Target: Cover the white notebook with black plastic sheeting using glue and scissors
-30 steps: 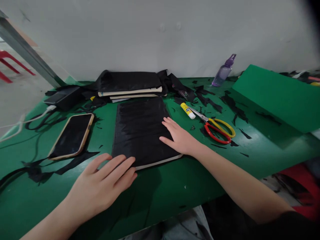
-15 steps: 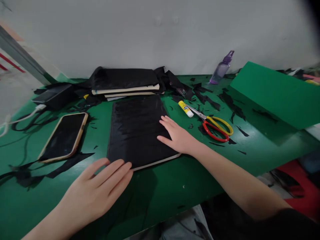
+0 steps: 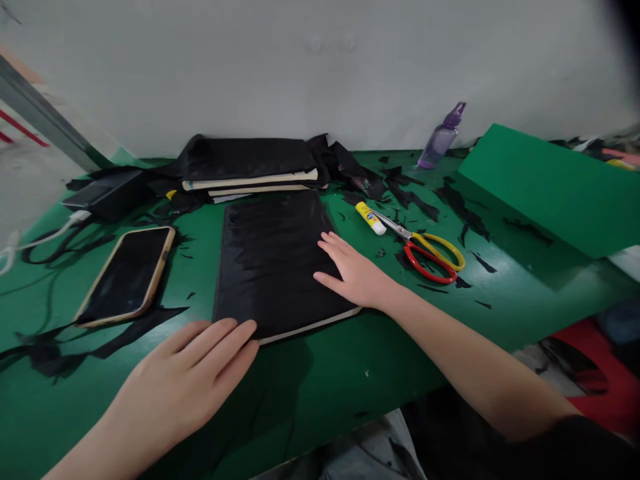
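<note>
A book in a black, slightly wrinkled cover (image 3: 273,267) lies flat on the green table, its pale page edge showing along the near side. My right hand (image 3: 355,270) rests on the book's right part with fingers stretched out. At the near left corner, my left hand (image 3: 195,367) touches the book with its fingertips, fingers extended and lying close together; its thumb is hidden. To the right of the book are a yellow and white glue stick (image 3: 371,219) and scissors (image 3: 420,247) with one red and one yellow handle loop.
A phone (image 3: 127,277) lies at left, with a black adapter box (image 3: 107,193) and white cable behind. More black-covered books (image 3: 250,160) are stacked against the wall. Black scraps (image 3: 410,200) litter the table. A purple bottle (image 3: 443,137) and a green board (image 3: 555,190) stand at right.
My left hand has shifted slightly left and its fingers have drawn closer together at the book's corner. My right hand stays on the cover. The view has moved very slightly.
</note>
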{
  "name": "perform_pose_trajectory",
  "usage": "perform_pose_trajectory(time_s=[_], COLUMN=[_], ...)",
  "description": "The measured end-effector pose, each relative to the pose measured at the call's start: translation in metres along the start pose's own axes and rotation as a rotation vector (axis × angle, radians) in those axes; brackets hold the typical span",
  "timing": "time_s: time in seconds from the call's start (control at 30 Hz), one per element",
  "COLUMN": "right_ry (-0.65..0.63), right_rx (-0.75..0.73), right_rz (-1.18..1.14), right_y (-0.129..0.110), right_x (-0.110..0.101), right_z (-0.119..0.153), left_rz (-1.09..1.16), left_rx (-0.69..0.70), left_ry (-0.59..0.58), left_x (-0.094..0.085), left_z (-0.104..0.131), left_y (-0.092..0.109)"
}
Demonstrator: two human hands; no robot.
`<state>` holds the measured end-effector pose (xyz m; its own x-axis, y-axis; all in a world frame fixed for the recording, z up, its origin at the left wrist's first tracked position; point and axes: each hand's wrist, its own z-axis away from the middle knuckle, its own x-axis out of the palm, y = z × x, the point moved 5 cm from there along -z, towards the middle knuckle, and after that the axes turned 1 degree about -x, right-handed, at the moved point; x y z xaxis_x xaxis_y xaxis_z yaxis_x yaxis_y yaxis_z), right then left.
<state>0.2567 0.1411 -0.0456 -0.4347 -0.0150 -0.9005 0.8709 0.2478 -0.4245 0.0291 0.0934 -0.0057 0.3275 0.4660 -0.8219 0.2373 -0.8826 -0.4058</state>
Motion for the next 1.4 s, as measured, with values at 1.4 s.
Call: perform_pose_trajectory(time_s=[1.4], right_ry=[0.008], right_rx=[-0.001], right_rz=[-0.006], right_y=[0.002], right_x=[0.001], right_z=[0.001], left_rz=[0.133], left_rx=[-0.006], left_ry=[-0.294], left_x=[0.011], left_z=[0.013], left_y=[0.002])
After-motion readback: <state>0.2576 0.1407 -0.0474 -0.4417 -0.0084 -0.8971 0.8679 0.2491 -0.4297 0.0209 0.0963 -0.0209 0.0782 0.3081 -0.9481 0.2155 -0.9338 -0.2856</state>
